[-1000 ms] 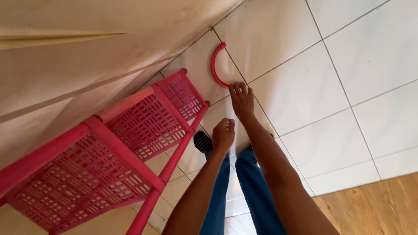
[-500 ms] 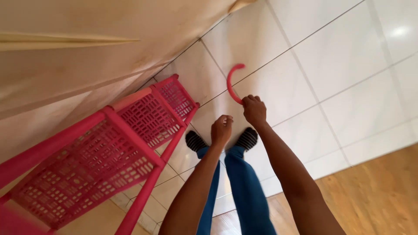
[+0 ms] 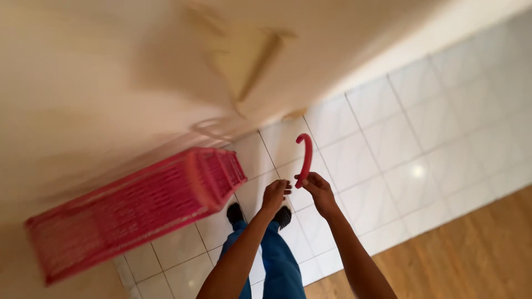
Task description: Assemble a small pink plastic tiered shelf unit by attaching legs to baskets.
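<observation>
Nearest the camera, two bare forearms are seen reaching forward over blue trousers (image 3: 280,266) and dark socks (image 3: 235,212) planted on the white floor tiles (image 3: 388,160). The right hand (image 3: 317,188) is closed around the lower end of a curved red plastic bar (image 3: 305,158), which is held upright off the floor with its hooked end at the top. The left hand (image 3: 275,194) is loosely curled just beside it, its fingertips close to the bar's lower end; whether contact is made cannot be told. To the left, a red slotted plastic rack (image 3: 133,210) is seen, blurred, against the beige wall (image 3: 111,83). A strip of wood flooring (image 3: 471,249) lies at the lower right.
</observation>
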